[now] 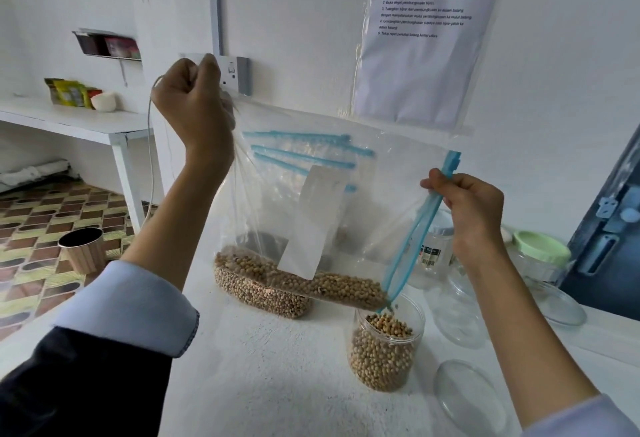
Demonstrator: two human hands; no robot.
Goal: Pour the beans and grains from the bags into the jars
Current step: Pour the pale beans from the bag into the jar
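She's mid-pour: left hand [192,104] grips the bag [311,201] corner high, right hand [467,208] pinches its blue zip edge, beans sliding into the jar [384,350] on the tabletop [277,384]; next, probably a steeper tilt.

Wall sheet [424,14] text too blurred; lower jars [464,398] edge-cropped.

The bag [311,194] hangs above the bench [277,367], its lower corner over the jar [384,350]; empty jars [457,312] stand right.
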